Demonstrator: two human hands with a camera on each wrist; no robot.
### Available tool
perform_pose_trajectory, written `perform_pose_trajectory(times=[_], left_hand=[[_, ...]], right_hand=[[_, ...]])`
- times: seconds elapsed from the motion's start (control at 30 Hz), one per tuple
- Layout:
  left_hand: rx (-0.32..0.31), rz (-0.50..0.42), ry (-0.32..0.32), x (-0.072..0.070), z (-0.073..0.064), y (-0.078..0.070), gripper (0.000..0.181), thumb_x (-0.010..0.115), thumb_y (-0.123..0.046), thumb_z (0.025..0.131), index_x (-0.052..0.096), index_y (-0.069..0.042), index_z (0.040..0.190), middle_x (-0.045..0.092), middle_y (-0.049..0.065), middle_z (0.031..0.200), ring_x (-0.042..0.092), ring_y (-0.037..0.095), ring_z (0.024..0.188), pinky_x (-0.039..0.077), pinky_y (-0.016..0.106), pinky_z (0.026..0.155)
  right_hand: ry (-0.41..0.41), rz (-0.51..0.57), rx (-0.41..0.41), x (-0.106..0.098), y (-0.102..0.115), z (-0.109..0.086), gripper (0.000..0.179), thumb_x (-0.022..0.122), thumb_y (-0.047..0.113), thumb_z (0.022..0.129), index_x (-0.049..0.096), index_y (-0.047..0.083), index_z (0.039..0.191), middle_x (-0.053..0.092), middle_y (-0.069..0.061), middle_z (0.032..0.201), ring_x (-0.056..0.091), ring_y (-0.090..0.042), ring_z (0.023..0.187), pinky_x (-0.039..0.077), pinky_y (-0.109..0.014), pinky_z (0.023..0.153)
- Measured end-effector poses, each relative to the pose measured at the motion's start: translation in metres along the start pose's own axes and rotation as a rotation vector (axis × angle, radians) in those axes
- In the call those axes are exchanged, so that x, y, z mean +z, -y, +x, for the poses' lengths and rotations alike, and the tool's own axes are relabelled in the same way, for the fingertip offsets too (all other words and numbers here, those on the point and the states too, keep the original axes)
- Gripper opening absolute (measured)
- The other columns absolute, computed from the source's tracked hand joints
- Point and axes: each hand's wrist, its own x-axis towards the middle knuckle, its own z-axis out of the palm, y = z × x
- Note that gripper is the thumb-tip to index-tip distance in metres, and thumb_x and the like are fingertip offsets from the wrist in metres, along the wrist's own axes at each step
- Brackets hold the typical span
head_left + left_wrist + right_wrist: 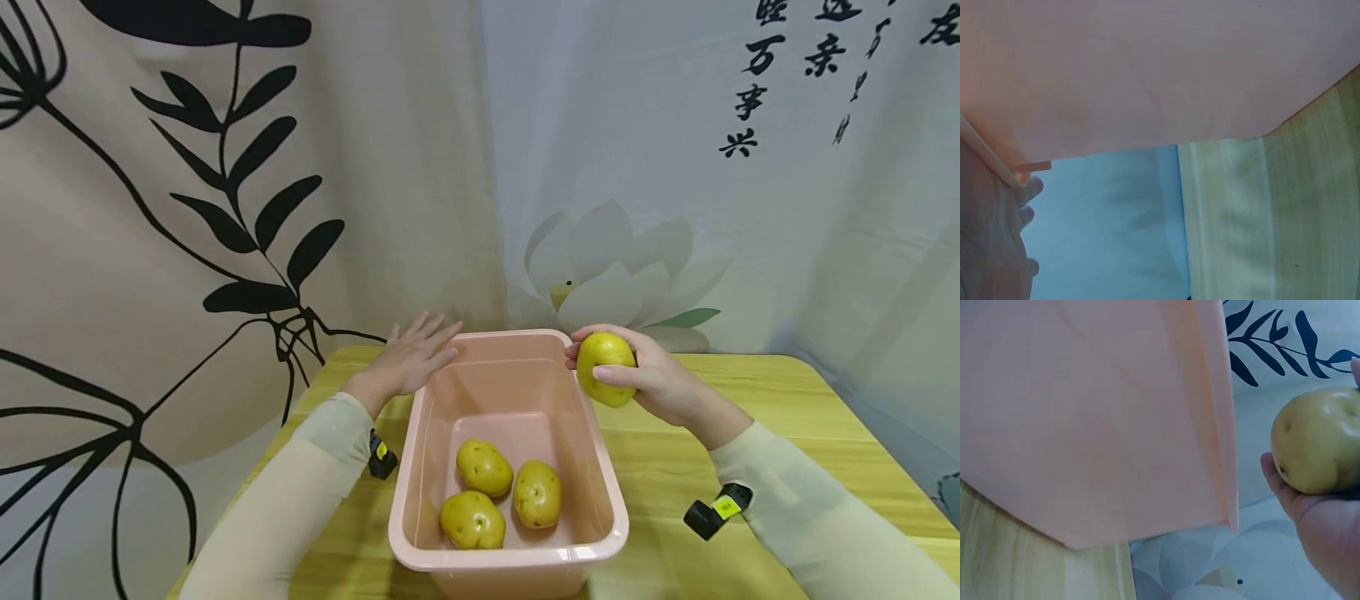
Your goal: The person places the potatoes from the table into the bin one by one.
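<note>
My right hand (660, 379) grips a yellow potato (604, 368) just above the right rim of a pink plastic bin (508, 560). In the right wrist view that potato (1319, 440) rests against the palm and fingers, beside the bin's outer wall (1097, 425). At the bin's far left corner my left hand (408, 358) lies with its fingers spread and straight, touching the rim. The left wrist view shows part of this hand (997, 231) against the bin's edge. Inside the bin, three potatoes lie on the bottom: one behind (484, 467), one right (537, 494), one in front (472, 520).
The bin stands on a wood-grain table (697, 433). Behind the table hangs a pale curtain (405, 167) with dark plant prints, a lotus and written characters. Each sleeve carries a small black wrist camera, such as the right one (717, 510).
</note>
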Motion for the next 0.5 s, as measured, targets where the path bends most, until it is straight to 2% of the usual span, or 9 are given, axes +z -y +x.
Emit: perform_pose_trajectory(times=[0.13,0.33,0.5], left_hand=[[0.014,0.013,0.002,-0.001,0.0,-0.002,0.057,0.024,-0.054,0.102,0.017,-0.032,0.155,0.01,0.005,0.16,0.001,0.032,0.147,-0.003,0.061,0.112],[0.017,0.035,0.001,-0.001,0.0,-0.002,0.057,0.025,-0.053,0.103,0.018,-0.031,0.155,0.013,0.007,0.159,0.003,0.033,0.146,-0.002,0.059,0.113],[0.007,0.032,0.007,-0.001,0.001,-0.001,0.058,0.024,-0.055,0.102,0.016,-0.032,0.155,0.012,0.005,0.16,0.001,0.029,0.147,-0.003,0.059,0.113]], right_hand=[[0.013,-0.024,0.027,0.006,0.006,0.011,0.046,0.059,0.004,0.092,0.042,-0.007,0.133,0.055,-0.02,0.127,0.056,-0.031,0.117,0.05,-0.039,0.093],[0.0,-0.05,0.062,0.015,0.01,0.033,0.046,0.064,0.01,0.09,0.047,-0.002,0.131,0.058,-0.018,0.125,0.054,-0.038,0.118,0.051,-0.037,0.092],[-0.019,-0.065,0.102,0.019,0.01,0.052,0.045,0.066,0.013,0.089,0.05,0.001,0.129,0.056,-0.022,0.123,0.057,-0.034,0.111,0.053,-0.036,0.087]])
